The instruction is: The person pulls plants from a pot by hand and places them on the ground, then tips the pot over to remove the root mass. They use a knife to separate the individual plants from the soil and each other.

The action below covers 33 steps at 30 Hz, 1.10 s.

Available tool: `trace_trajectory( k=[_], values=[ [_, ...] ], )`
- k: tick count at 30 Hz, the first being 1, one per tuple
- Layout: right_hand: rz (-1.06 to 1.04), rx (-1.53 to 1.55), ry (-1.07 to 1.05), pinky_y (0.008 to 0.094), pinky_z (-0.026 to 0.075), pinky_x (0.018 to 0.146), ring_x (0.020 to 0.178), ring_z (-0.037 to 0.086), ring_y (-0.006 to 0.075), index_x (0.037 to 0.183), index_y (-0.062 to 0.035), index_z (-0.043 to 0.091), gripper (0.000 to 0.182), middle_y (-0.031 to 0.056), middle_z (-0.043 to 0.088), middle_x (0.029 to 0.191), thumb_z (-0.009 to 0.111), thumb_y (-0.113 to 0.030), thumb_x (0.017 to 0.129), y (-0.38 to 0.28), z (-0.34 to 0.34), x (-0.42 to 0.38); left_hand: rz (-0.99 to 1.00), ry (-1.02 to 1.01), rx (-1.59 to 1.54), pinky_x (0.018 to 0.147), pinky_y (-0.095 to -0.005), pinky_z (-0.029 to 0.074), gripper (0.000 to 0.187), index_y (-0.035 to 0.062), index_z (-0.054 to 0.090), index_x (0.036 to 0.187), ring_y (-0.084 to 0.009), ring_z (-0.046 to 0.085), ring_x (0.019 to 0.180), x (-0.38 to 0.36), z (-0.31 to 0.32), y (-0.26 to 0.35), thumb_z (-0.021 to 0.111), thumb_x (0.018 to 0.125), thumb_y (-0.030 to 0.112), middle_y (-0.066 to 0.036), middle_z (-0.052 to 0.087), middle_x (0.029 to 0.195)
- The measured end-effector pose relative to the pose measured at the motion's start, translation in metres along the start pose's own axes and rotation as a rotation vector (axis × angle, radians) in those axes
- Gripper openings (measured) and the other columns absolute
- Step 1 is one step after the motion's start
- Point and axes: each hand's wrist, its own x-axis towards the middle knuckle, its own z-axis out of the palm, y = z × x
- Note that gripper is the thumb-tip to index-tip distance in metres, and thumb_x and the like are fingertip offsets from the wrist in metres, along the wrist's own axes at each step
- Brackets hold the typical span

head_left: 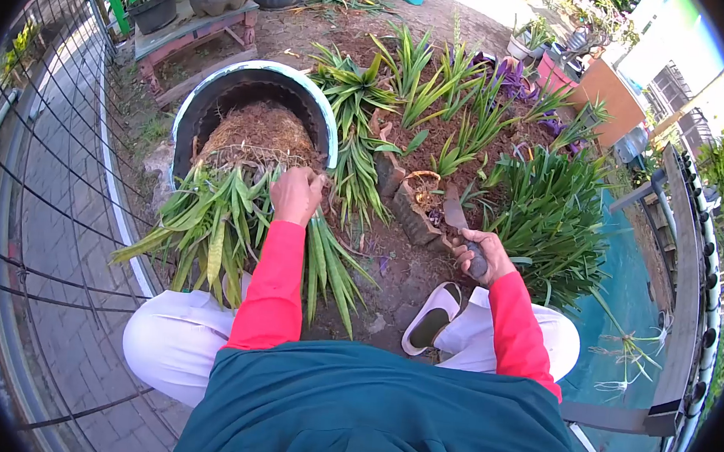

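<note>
A large dark pot with a pale blue rim (333,130) lies on its side, its mouth facing me. Inside is a brown root ball (261,130), with long-leaved green plants (225,215) spilling out onto the ground. My left hand (295,193) is closed at the base of these plants, by the front edge of the root ball; its fingertips are partly hidden. My right hand (487,257) grips the dark handle of a knife (454,209). The brownish blade points away from me, over the brick edging of the soil bed.
Broken bricks (414,213) edge a soil bed (436,143) with spiky plants. Dense green foliage (550,211) grows on the right. A wire fence (56,117) runs along the left; a bench with pots (193,43) stands behind the overturned pot.
</note>
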Motion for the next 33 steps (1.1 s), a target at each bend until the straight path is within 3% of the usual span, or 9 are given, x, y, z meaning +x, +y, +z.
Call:
trace_trajectory(
  k=[3, 10, 12, 13, 18, 21, 28, 29, 33],
  values=[
    [0.075, -0.301, 0.078, 0.0242, 0.042, 0.037, 0.041, 0.044, 0.008, 0.087, -0.0045, 0.049, 0.021, 0.0007, 0.046, 0.058, 0.054, -0.025, 0.086, -0.01, 0.012, -0.001, -0.059, 0.143, 0.034, 0.073, -0.0427, 0.045, 0.015, 0.0032, 0.064, 0.084, -0.0345, 0.059, 0.082, -0.002, -0.019, -0.039, 0.063, 0.076, 0.015, -0.018, 0.06, 0.085],
    [0.187, -0.624, 0.1, 0.0285, 0.04, 0.031, 0.035, 0.043, 0.0124, 0.087, -0.0096, 0.048, 0.016, 0.0023, 0.046, 0.057, 0.058, -0.021, 0.081, 0.004, 0.054, -0.034, -0.1, 0.237, 0.134, 0.073, -0.0441, 0.046, 0.012, 0.0001, 0.064, 0.083, -0.0379, 0.059, 0.081, -0.002, -0.014, -0.079, 0.058, 0.074, 0.007, -0.02, 0.062, 0.084],
    [-0.048, -0.911, 0.124, 0.0301, 0.041, 0.03, 0.034, 0.042, 0.0145, 0.088, -0.0079, 0.046, 0.018, 0.0032, 0.045, 0.057, 0.058, -0.016, 0.079, 0.027, 0.07, -0.036, -0.12, 0.183, 0.162, 0.075, -0.0437, 0.046, 0.012, -0.0018, 0.062, 0.083, -0.0375, 0.058, 0.084, -0.007, -0.017, -0.069, 0.058, 0.074, 0.006, -0.021, 0.06, 0.086],
    [-0.081, -0.966, 0.103, 0.0298, 0.039, 0.029, 0.035, 0.043, 0.0125, 0.098, -0.0076, 0.043, 0.024, 0.0039, 0.045, 0.059, 0.058, -0.014, 0.08, 0.033, 0.066, -0.027, -0.13, 0.132, 0.186, 0.076, -0.0434, 0.047, 0.013, -0.0038, 0.06, 0.084, -0.0372, 0.057, 0.086, -0.009, -0.017, -0.063, 0.058, 0.074, 0.005, -0.021, 0.058, 0.088],
    [-0.328, -1.069, 0.15, 0.0309, 0.038, 0.029, 0.035, 0.043, 0.0147, 0.097, -0.0029, 0.043, 0.025, 0.0041, 0.044, 0.057, 0.057, -0.013, 0.079, 0.066, 0.071, -0.001, -0.1, 0.16, 0.191, 0.078, -0.0448, 0.046, 0.033, -0.004, 0.053, 0.097, -0.0367, 0.052, 0.098, -0.02, 0.0, -0.051, 0.065, 0.076, 0.018, -0.02, 0.049, 0.104],
    [-0.446, -1.299, 0.254, 0.0346, 0.04, 0.037, 0.042, 0.052, 0.021, 0.092, 0.0047, 0.045, 0.033, 0.011, 0.051, 0.059, 0.06, -0.02, 0.077, 0.082, 0.071, 0.012, -0.173, 0.057, 0.23, 0.083, -0.0454, 0.044, 0.057, -0.0041, 0.044, 0.108, -0.0405, 0.052, 0.096, -0.021, 0.014, -0.049, 0.073, 0.07, 0.026, -0.025, 0.05, 0.103],
    [-0.344, -1.301, 0.162, 0.0365, 0.04, 0.038, 0.044, 0.055, 0.0213, 0.092, 0.006, 0.045, 0.035, 0.0129, 0.053, 0.058, 0.06, -0.021, 0.076, 0.113, 0.072, 0.034, -0.295, -0.015, 0.373, 0.083, -0.0456, 0.044, 0.061, -0.0025, 0.041, 0.105, -0.0401, 0.054, 0.096, -0.009, 0.013, -0.041, 0.077, 0.065, 0.025, -0.025, 0.052, 0.102],
    [-0.332, -1.366, 0.162, 0.0406, 0.045, 0.049, 0.053, 0.059, 0.0291, 0.096, 0.0068, 0.047, 0.039, 0.0178, 0.056, 0.061, 0.061, -0.023, 0.075, 0.114, 0.071, 0.037, -0.261, 0.014, 0.392, 0.083, -0.0454, 0.045, 0.059, -0.0022, 0.04, 0.106, -0.0409, 0.055, 0.095, -0.004, 0.02, -0.05, 0.076, 0.065, 0.021, -0.025, 0.052, 0.102],
    [-0.431, -1.535, 0.18, 0.0444, 0.046, 0.066, 0.069, 0.061, 0.0392, 0.098, 0.0077, 0.048, 0.045, 0.025, 0.059, 0.07, 0.062, -0.027, 0.073, 0.12, 0.061, 0.046, -0.335, -0.032, 0.333, 0.082, -0.0443, 0.046, 0.054, -0.0021, 0.036, 0.109, -0.0417, 0.057, 0.093, 0.01, 0.025, -0.053, 0.067, 0.066, 0.01, -0.028, 0.055, 0.102]
  ],
)
